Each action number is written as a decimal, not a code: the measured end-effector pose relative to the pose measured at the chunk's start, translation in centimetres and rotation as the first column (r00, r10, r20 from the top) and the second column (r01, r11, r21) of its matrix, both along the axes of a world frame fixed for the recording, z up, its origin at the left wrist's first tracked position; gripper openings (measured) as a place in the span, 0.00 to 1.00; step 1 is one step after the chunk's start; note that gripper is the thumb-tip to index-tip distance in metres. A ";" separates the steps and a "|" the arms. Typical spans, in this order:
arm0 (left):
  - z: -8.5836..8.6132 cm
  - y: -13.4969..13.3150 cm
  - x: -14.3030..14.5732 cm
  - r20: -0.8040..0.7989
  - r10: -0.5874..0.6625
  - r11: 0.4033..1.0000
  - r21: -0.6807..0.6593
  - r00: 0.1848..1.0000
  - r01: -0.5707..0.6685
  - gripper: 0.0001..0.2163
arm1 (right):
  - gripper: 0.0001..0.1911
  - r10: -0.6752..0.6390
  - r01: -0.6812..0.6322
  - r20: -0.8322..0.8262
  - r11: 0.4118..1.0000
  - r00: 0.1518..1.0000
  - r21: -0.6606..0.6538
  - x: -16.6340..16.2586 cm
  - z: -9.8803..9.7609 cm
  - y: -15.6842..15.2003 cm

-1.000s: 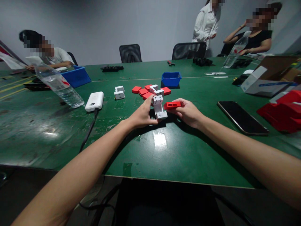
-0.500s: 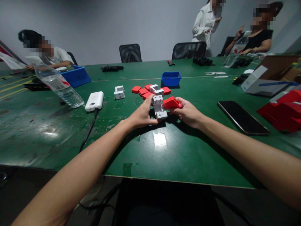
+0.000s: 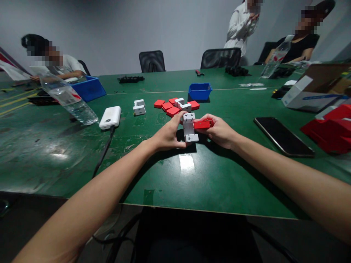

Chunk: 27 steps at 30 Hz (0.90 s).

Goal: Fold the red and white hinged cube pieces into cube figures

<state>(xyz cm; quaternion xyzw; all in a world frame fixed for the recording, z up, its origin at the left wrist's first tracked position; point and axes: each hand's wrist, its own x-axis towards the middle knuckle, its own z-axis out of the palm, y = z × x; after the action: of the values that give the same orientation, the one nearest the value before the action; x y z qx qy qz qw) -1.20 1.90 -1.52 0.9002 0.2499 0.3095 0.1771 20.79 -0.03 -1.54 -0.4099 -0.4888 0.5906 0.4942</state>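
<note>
**White C-shaped plastic-looking bracket and red rectangular plastic-looking block up against each other, one per hand**

Bracket sits upright between the hands. Left hand grips it from its side, thumb low, fingers high. Right hand pinches the block between thumb and fingers, near end at the bracket's side; can't tell if it's seated or just touching.

Just beyond left hand: loose cluster of red flat blocks, second white C-shaped bracket among them. Third white C-shaped bracket stands apart, farther left. Open blue plastic bin past the cluster, ahead of both hands.

Outward: white rounded power bank with black cable left of left hand; black-screened smartphone right of right hand. All on green glossy table.
</note>
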 end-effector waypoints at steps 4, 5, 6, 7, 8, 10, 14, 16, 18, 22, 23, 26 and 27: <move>-0.2 0.2 -0.1 0.005 -0.001 1.000 0.009 1.000 0.001 0.46 | 0.18 0.038 -0.038 -0.022 0.999 0.999 0.018 0.1 0.1 0.0; -0.2 0.2 -0.1 0.006 -0.001 1.000 0.008 1.000 0.001 0.46 | 0.18 0.038 -0.038 -0.023 0.999 0.999 0.019 0.1 0.1 0.1; -0.1 0.1 -0.1 0.005 0.000 1.000 0.006 1.000 0.000 0.46 | 0.18 0.036 -0.036 -0.022 0.999 0.999 0.018 0.1 0.1 0.1; -0.1 0.1 -0.1 0.004 0.001 1.000 0.002 1.000 -0.001 0.46 | 0.18 0.032 -0.032 -0.021 0.999 0.999 0.017 0.1 0.0 0.1; -0.1 0.1 -0.1 0.003 0.001 1.000 -0.002 1.000 -0.001 0.47 | 0.18 0.028 -0.028 -0.018 0.999 0.999 0.015 0.1 0.0 0.1; -0.1 0.1 -0.1 0.000 0.002 1.000 -0.007 1.000 -0.002 0.47 | 0.19 0.016 -0.016 -0.018 1.000 1.000 0.015 0.0 0.0 0.1; -0.1 0.1 -0.1 -0.003 0.020 1.000 -0.004 1.000 -0.020 0.47 | 0.23 -0.021 0.022 -0.032 1.000 0.999 0.022 -0.1 0.1 0.0; -0.2 0.1 0.0 0.001 0.040 0.999 -0.004 0.999 -0.040 0.47 | 0.24 -0.047 0.048 -0.044 0.999 0.998 0.022 -0.1 0.1 0.0; -0.2 0.1 0.0 -0.002 0.073 0.997 0.002 0.997 -0.073 0.47 | 0.25 -0.060 0.061 -0.066 0.998 0.996 0.013 -0.2 0.2 0.0; -0.2 0.1 -0.1 -0.008 0.144 0.989 0.043 0.990 -0.143 0.45 | 0.29 -0.050 0.050 -0.080 0.999 0.996 -0.004 -0.3 0.3 -0.1; -0.3 0.1 -0.1 -0.007 0.152 0.987 0.051 0.988 -0.152 0.45 | 0.28 -0.049 0.049 -0.069 0.999 0.996 -0.002 -0.3 0.3 -0.1; -0.3 0.3 -0.2 -0.004 0.155 0.986 0.054 0.988 -0.155 0.44 | 0.26 -0.035 0.035 -0.015 0.999 0.999 0.015 -0.4 0.5 -0.3; -0.3 0.3 -0.2 -0.002 0.152 0.987 0.051 0.988 -0.152 0.44 | 0.25 -0.024 0.024 0.000 0.999 1.000 0.020 -0.4 0.5 -0.4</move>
<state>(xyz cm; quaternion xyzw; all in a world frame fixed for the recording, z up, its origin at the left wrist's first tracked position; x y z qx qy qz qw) -1.40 2.18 -1.81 0.8837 0.3104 0.3257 0.1293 20.35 -0.39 -1.01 -0.4109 -0.4897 0.5795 0.5054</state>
